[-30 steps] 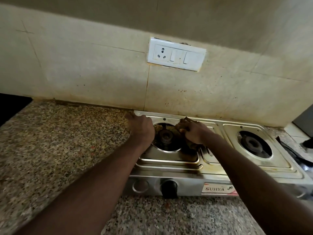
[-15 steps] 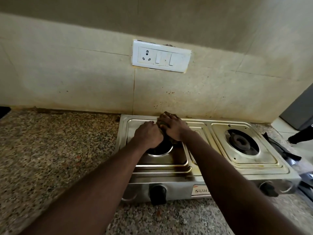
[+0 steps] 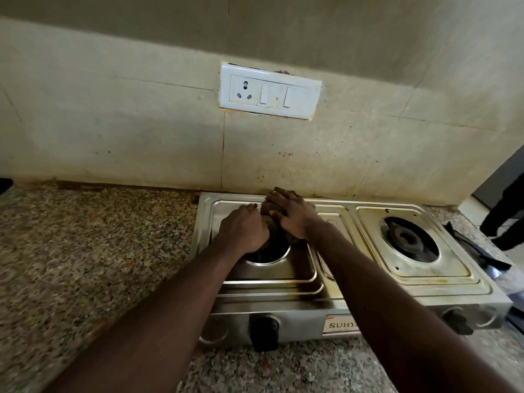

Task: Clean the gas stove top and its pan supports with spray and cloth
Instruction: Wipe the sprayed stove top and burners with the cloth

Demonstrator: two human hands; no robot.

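Right hand [image 3: 292, 215] lay flat, fingers spread, pressing the cloth [image 3: 267, 211] onto the stove [image 3: 425, 285]; left hand [image 3: 243, 232] curled over the burner [image 3: 270, 256], gripping anything, I couldn't tell.

Scene dimly lit, warm yellowish cast; light source not seen. Wall [image 3: 141, 123] evenly lit, darkened toward top. Dull glare noted on steel stove top [image 3: 425, 282], brightest at right. Shadow cast by forearms [image 3: 170, 307] over left burner well [image 3: 300, 265]. Straight lines bent at frame edges; surface [image 3: 71, 251] smeared toward lower corners.
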